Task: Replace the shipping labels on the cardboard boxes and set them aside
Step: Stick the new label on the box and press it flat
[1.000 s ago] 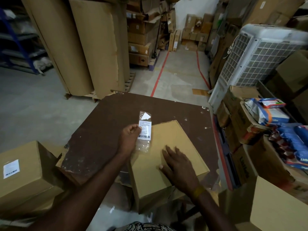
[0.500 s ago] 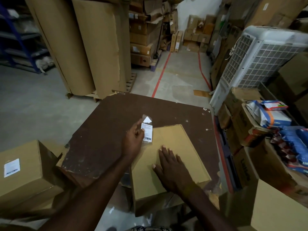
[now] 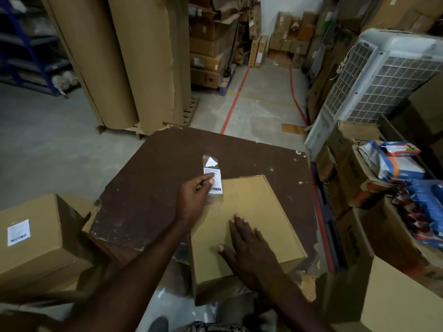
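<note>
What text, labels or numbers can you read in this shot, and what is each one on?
Nothing here reads clearly.
Label pinched by the left hand: printed lines and a barcode, too small to read.
Label on the left box: blurred.
Dark lettering on the right-hand carton: blurred, unreadable.
Packets at right: printing too blurred.
The box under the right hand: no text on top.

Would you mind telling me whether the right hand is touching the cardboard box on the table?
Touching. The head view shows the right hand lying flat, fingers spread, on the top of the cardboard box, with no gap visible.
</note>
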The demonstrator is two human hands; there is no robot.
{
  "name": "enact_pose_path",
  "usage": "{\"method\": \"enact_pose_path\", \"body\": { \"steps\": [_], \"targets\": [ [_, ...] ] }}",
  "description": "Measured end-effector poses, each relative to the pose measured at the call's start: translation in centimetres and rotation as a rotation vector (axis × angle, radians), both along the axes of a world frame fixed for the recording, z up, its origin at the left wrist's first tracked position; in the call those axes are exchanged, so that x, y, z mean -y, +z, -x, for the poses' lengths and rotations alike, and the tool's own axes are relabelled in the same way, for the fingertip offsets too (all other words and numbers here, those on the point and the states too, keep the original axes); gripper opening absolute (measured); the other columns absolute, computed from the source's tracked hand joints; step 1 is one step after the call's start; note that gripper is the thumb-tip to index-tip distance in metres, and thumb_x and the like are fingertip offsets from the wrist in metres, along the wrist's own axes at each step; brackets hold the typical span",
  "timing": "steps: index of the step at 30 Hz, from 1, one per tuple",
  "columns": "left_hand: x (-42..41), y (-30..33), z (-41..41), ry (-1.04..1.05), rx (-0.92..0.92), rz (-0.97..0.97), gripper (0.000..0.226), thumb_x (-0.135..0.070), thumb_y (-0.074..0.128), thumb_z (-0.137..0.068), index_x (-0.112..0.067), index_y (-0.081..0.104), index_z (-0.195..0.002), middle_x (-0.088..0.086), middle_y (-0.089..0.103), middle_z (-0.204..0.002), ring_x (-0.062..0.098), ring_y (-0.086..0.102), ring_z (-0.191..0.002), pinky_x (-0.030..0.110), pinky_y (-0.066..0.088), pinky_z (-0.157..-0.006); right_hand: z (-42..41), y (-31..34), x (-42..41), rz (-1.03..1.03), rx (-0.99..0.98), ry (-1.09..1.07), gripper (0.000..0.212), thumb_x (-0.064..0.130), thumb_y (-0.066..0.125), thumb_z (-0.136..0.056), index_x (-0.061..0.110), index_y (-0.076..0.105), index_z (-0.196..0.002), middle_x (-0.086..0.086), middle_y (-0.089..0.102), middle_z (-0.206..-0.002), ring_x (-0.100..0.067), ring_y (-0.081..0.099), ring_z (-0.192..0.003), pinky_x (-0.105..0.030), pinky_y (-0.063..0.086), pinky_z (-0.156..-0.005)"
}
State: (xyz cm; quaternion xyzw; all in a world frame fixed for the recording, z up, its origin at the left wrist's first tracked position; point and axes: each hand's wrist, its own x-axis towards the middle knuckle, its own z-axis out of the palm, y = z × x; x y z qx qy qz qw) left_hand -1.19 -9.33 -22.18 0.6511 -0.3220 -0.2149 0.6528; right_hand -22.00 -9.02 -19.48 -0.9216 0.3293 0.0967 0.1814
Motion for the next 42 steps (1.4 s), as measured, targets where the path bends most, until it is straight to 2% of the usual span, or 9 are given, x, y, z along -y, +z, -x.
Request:
{"method": "enact_pose_path", "body": {
  "steps": [3,6,10,14,20,27,32,36,42],
  "targets": [
    [0.4,-0.2,-0.1,0.009,-0.004,-0.004,0.022,-0.011,0.066,-0.094,-0.014,0.074,-0.115,-0.006,0.075,-0.095,0.003,0.068,-0.080,0.027,0.055,-0.072,0.6,-0.5,0.7,0.032,0.000,-0.014,0.115,0.082,-0.028,-0.063,0.022,-0.006,-0.159,0.005,-0.016,-0.165,-0.016,-0.008,-0.154,-0.035,-0.001,-0.122],
    [0.6,-0.4,-0.2,0.014,0.012,-0.025,0.023,-0.010,0.066,-0.094,-0.014,0.074,-0.115,-0.003,0.075,-0.092,0.001,0.065,-0.074,0.025,0.054,-0.069,-1.0,-0.8,3.2,0.046,-0.007,-0.072,0.088,0.072,-0.004,-0.088,0.022,-0.003,-0.160,0.005,-0.011,-0.167,-0.019,-0.006,-0.154,-0.040,0.001,-0.123],
    [0.5,-0.9,-0.5,0.008,0.027,-0.052,0.024,-0.024,0.067,-0.091,-0.023,0.076,-0.113,-0.005,0.077,-0.097,0.010,0.071,-0.083,0.038,0.058,-0.077,-1.7,-0.6,3.3,0.046,-0.032,-0.084,0.088,0.071,0.000,-0.089,0.019,-0.003,-0.160,0.003,-0.012,-0.167,-0.021,-0.006,-0.154,-0.041,0.002,-0.124],
    [0.1,-1.2,-0.7,0.019,0.034,-0.065,0.027,-0.036,0.065,-0.087,-0.032,0.075,-0.112,-0.005,0.077,-0.100,0.023,0.074,-0.091,0.049,0.060,-0.080,0.6,-0.6,0.0,0.055,0.009,-0.033,0.117,0.082,-0.027,-0.065,0.019,0.001,-0.160,0.007,-0.016,-0.163,-0.019,-0.005,-0.154,-0.039,0.005,-0.123],
    [0.4,-1.0,-0.8,0.006,0.077,-0.083,0.030,-0.036,0.063,-0.087,-0.029,0.074,-0.114,-0.007,0.076,-0.102,0.016,0.074,-0.090,0.049,0.060,-0.081,-1.3,-0.6,3.2,0.143,0.076,-0.090,0.113,0.082,-0.020,-0.073,0.020,0.020,-0.158,0.001,0.017,-0.165,-0.023,0.015,-0.152,-0.045,0.020,-0.119],
    [0.2,-0.9,-0.6,0.019,0.082,-0.083,0.033,-0.035,0.062,-0.085,-0.026,0.075,-0.114,-0.007,0.076,-0.102,0.016,0.074,-0.089,0.050,0.060,-0.079,0.2,-1.5,1.0,0.166,0.097,-0.040,0.098,0.076,-0.007,-0.089,0.016,0.039,-0.152,-0.005,0.039,-0.155,-0.029,0.035,-0.145,-0.050,0.036,-0.113],
    [0.5,-0.9,-0.7,0.007,0.098,-0.103,0.032,-0.038,0.061,-0.084,-0.033,0.073,-0.113,-0.009,0.076,-0.098,0.017,0.074,-0.086,0.050,0.060,-0.078,-1.4,-1.1,3.2,0.134,0.045,-0.052,0.111,0.079,-0.022,-0.072,0.021,0.015,-0.159,0.000,0.014,-0.166,-0.023,0.011,-0.152,-0.046,0.017,-0.122],
    [0.5,-1.2,-0.7,0.007,0.092,-0.101,0.033,-0.034,0.061,-0.086,-0.024,0.075,-0.114,-0.007,0.077,-0.099,0.018,0.074,-0.087,0.050,0.060,-0.078,-1.8,-0.2,2.3,0.042,0.013,-0.046,0.114,0.080,-0.019,-0.066,0.019,0.003,-0.160,0.000,-0.003,-0.168,-0.023,-0.002,-0.154,-0.044,0.005,-0.123],
    [0.5,-1.3,-0.7,0.026,0.092,-0.111,0.033,-0.032,0.060,-0.085,-0.022,0.076,-0.113,-0.008,0.077,-0.096,0.018,0.074,-0.087,0.049,0.059,-0.078,-0.2,-0.2,1.0,0.006,-0.016,0.021,0.098,0.077,-0.007,-0.078,0.021,-0.005,-0.159,0.008,-0.016,-0.164,-0.019,-0.008,-0.154,-0.039,-0.001,-0.122]
  ]
}}
